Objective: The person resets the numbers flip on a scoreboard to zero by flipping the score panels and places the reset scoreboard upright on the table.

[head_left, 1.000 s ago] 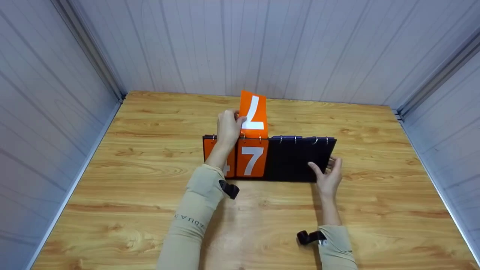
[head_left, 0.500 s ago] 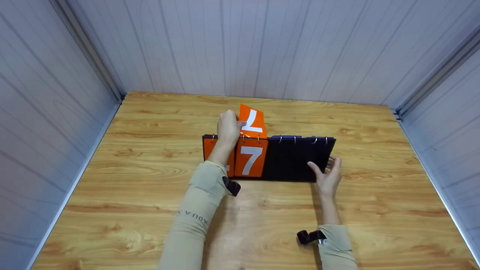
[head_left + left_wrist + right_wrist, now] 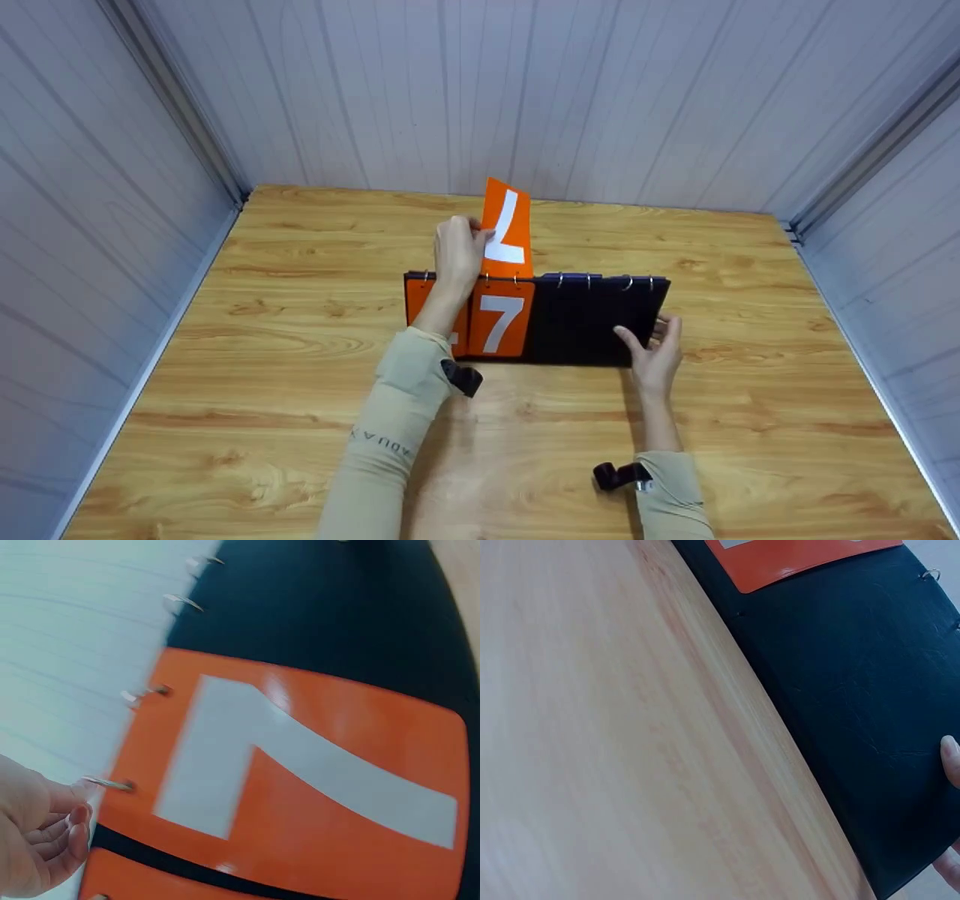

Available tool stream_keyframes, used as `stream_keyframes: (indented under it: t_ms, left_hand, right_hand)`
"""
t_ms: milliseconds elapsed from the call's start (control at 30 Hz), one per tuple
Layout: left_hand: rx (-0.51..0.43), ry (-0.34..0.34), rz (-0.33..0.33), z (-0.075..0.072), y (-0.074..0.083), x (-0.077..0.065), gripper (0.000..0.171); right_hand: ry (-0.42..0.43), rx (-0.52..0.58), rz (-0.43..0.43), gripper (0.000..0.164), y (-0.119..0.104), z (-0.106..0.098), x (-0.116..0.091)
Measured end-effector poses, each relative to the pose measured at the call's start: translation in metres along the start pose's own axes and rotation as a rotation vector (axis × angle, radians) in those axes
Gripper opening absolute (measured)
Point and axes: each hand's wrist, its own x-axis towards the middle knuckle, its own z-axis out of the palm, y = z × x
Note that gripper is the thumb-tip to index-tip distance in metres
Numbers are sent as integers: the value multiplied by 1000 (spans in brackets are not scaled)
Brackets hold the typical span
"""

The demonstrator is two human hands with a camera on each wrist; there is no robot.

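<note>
A black flip scoreboard [image 3: 574, 326] stands upright on the table, with metal rings along its top edge. My left hand [image 3: 456, 251] reaches over that edge and pinches the side of a raised orange number card [image 3: 517, 214], whose 7 reads upside down. Below it hangs another orange card [image 3: 516, 334] with a white 7. My left forearm mostly hides the orange card [image 3: 417, 304] at the far left. In the left wrist view, curled fingers [image 3: 64, 840] are beside a ring. My right hand [image 3: 655, 364] grips the board's right end, thumb [image 3: 951, 759] on the front.
The wooden table [image 3: 262, 420] extends around the board on all sides. Pale panelled walls close it in at the back [image 3: 360, 97], left and right. Something dark blue [image 3: 572, 276] shows just behind the board's top edge.
The raised card tipped lower half a second ago and now stands taller again, still in my left hand. My right hand keeps its hold on the board's end.
</note>
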Motion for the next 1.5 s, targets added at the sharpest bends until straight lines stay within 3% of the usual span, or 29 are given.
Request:
stream_keyframes:
  t_ms: [200,333,433,567,700,800,967,1133,1333,1500]
  left_hand:
    - [-10,7,0,-7,5,-3,21]
    - [30,-30,-15,-6,-1,-2,31]
    - [40,-17,14,-6,-7,-6,34]
    - [-14,99,135,-8,-11,-22,25]
    - [-155,223,269,-6,-14,-47,17]
    - [-235,270,304,-3,-19,-67,19]
    - [-275,264,229,6,-31,-96,25]
    - [-267,207,135,17,-43,-114,30]
    - [-362,117,13,29,-53,-118,36]
    - [-442,101,-81,33,-56,-116,31]
  right_hand:
    - [4,-2,-8,56,3,1,3]
    - [2,13,0,54,-1,1,3]
    - [9,0,-1,55,-1,2,2]
    - [15,5,-13,55,0,2,2]
    - [15,7,-37,55,7,2,3]
    - [16,-9,-58,56,15,2,4]
    - [25,-21,-58,56,15,2,3]
    - [10,0,-13,55,1,-1,1]
    - [-2,10,9,54,-1,-1,1]
    - [11,-8,-9,56,3,0,1]
